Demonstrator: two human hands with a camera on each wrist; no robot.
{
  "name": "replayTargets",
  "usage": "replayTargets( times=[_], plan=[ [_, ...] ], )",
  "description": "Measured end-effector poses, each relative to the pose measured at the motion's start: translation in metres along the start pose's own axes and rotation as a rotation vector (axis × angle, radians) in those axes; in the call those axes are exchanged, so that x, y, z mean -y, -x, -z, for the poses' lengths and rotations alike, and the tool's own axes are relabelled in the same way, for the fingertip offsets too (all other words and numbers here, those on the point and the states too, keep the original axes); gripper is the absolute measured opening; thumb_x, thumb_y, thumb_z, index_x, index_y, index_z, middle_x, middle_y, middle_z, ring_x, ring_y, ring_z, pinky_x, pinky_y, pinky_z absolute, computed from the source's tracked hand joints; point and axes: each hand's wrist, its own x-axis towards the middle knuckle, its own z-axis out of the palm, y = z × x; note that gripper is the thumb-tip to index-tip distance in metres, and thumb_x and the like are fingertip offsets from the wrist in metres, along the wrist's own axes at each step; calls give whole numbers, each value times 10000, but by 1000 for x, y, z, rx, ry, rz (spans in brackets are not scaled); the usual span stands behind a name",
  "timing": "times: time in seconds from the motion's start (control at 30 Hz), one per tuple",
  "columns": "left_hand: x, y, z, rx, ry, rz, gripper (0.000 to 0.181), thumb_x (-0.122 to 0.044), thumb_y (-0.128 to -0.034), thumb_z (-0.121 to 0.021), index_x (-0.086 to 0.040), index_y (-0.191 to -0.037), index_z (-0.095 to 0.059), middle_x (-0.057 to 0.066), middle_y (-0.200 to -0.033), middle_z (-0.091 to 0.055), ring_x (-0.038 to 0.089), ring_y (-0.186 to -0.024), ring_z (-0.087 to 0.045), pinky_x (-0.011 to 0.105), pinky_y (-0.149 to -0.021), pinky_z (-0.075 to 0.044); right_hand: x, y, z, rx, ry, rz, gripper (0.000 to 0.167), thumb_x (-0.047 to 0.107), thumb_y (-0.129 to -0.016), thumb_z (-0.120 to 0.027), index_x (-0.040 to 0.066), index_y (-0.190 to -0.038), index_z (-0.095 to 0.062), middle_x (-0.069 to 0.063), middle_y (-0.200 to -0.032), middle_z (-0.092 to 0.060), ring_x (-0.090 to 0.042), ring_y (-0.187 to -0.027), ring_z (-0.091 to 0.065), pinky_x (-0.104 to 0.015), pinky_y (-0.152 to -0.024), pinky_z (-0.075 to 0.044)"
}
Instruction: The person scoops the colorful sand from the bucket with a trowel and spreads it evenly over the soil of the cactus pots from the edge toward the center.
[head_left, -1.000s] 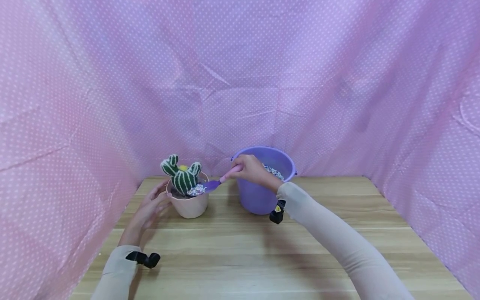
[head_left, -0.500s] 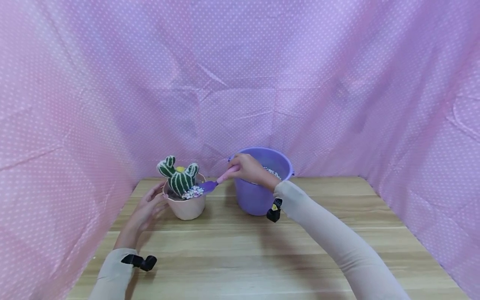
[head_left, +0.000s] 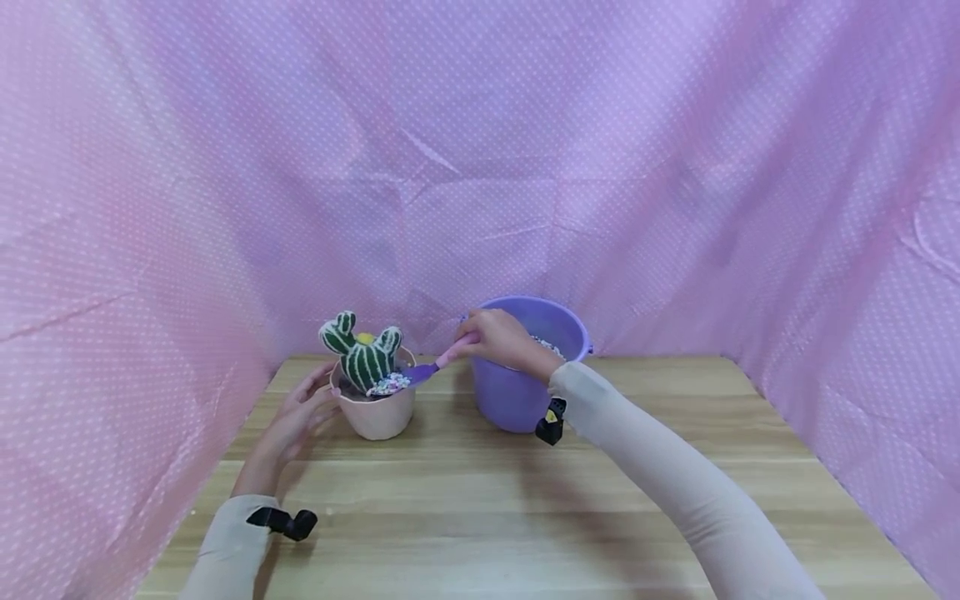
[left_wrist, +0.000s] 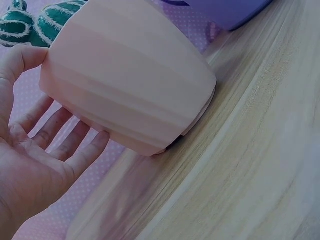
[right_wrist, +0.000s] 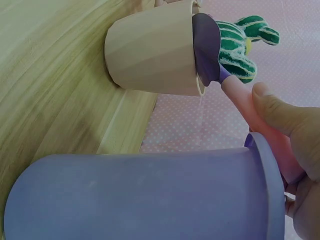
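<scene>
Pot (head_left: 381, 418) upright on the table (head_left: 450, 508), between the hands. Left hand (head_left: 298, 414) at its left side: thumb at the rim, other fingers spread and lightly bent against the wall, touching without wrapping round. Right hand (head_left: 501, 340) to the right of the pot, above the near rim of the bucket (head_left: 506, 400), fingers curled round the pink handle of a trowel (head_left: 424, 374); the purple blade reaches over the pot's right rim.

Pale granules (head_left: 389, 383) show at the blade tip, beside the cactus (head_left: 367, 365) in the pot; I cannot tell how many lie on the blade. Right-hand fingertips mostly hidden behind the handle; bucket contents partly blocked by that hand. Left-wrist view cuts off the cactus.

Pot wall pale pink, broadly faceted. Cactus green, fuzzy white ribs, yellow tuft. Bucket smooth, purple, tapered. Table wood-grained.
</scene>
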Motion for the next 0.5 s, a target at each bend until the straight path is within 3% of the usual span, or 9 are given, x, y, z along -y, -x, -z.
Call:
replayTargets(
  times=[0.3,0.5],
  plan=[
    [1,0,-1,3,-1,-8,697,-104,-1045,-543,-35,-1622,-158,-130,-1309,-473,-48,-1118,-588,201,-944,-573,-2,2,-6,-68,153,101,269,451,-857,-783,195,-935,-807,19,-852,-670,-119,-741,-562,-294,-684,-448],
    [-1,-2,2,-4,-8,0,696,-116,-1050,-537,-56,-1629,-155,-97,-1345,-441,-46,-1129,-580,208,-948,-571,0,2,-7,-69,140,87,277,434,-874,-775,175,-968,-805,-4,-858,-627,-145,-749,-556,-289,-665,-502]
  ],
)
